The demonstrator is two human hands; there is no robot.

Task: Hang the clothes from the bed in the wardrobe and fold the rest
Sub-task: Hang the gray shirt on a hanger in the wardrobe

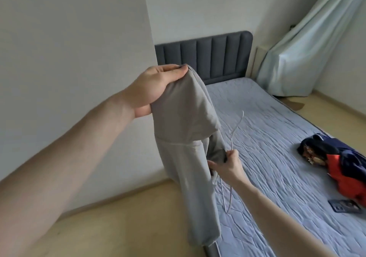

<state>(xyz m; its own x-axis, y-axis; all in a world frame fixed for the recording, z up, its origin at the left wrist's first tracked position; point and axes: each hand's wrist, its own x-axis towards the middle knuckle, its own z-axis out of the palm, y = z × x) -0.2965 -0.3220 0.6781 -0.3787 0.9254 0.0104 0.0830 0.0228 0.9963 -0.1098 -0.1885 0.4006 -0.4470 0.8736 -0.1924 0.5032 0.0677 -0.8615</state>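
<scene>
- A grey garment point(184, 142) hangs in the air over the near left edge of the bed point(277, 157), held up by both hands and draping down towards the floor point(122, 223).
- The left hand point(156, 86) is raised at about 10 o'clock from the picture's middle, palm turned to the camera, fingers curled over the garment's top fold and gripping it; its forearm runs in from the lower left corner.
- The right hand point(227, 163) sits lower, at about 5 o'clock from the left hand, pinching a dark inner edge of the garment together with a thin wire hanger point(231, 138); its forearm comes in from the lower right.
- The hanger's hook rises above the right hand and its loop drops below it; how far it sits inside the garment is hard to tell.
- At 3 o'clock on the bed lies a pile of dark blue and orange clothes point(340, 161), with a dark phone point(344, 206) just beside it.
- At 12 o'clock stands the padded dark headboard point(204, 57); at 2 o'clock a pale curtain point(316, 45) hangs to the floor.
</scene>
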